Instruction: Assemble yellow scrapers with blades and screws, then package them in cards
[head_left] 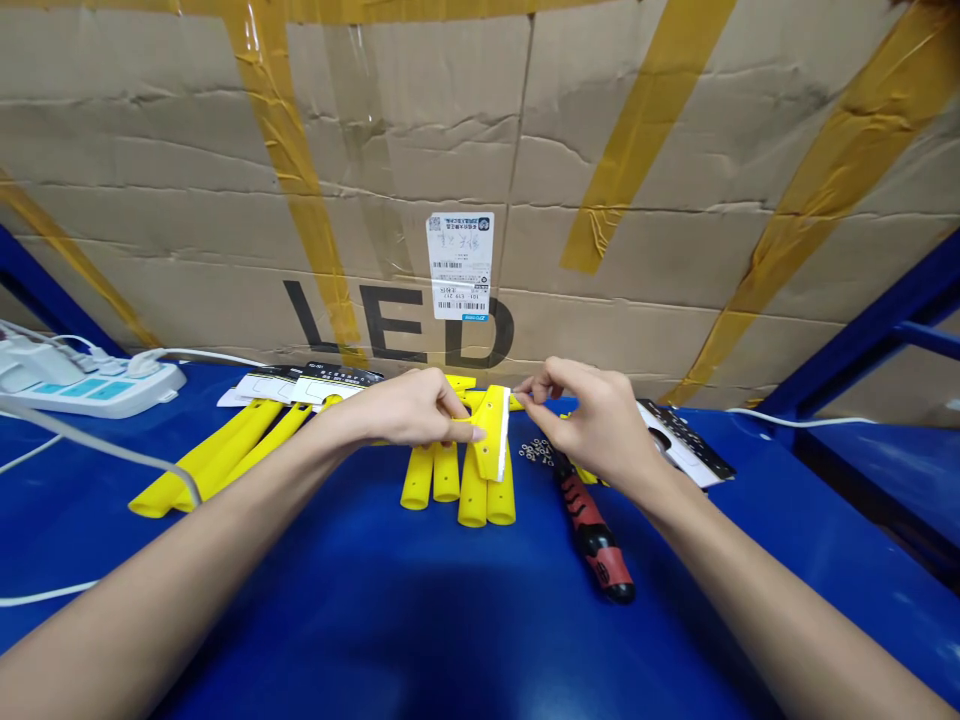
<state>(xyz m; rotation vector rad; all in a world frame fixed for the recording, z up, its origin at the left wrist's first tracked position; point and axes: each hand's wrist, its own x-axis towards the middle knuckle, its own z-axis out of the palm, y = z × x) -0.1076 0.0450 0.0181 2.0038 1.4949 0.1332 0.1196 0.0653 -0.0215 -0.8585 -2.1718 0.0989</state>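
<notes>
My left hand (pixel 424 408) is closed on a yellow scraper (pixel 491 432), whose wide head faces right and has a white strip along its edge. Close to that edge, my right hand (pixel 589 415) pinches with thumb and fingertips; what lies between them is too small to make out. Below the scraper, several yellow tube-shaped handles (pixel 472 495) lie side by side with their round ends toward me. Small metal nuts or rings (pixel 535 452) are scattered beside my right hand. A red and black electric screwdriver (pixel 589 525) lies under that hand, its tip partly hidden.
Yellow handles (pixel 225 455) with black and white cards (pixel 322 385) lie at the left. Another card (pixel 686 445) is at the right. A white power strip (pixel 112 390) with cables stands far left on the blue table (pixel 420 620). A large cardboard box (pixel 645 300) closes off the back.
</notes>
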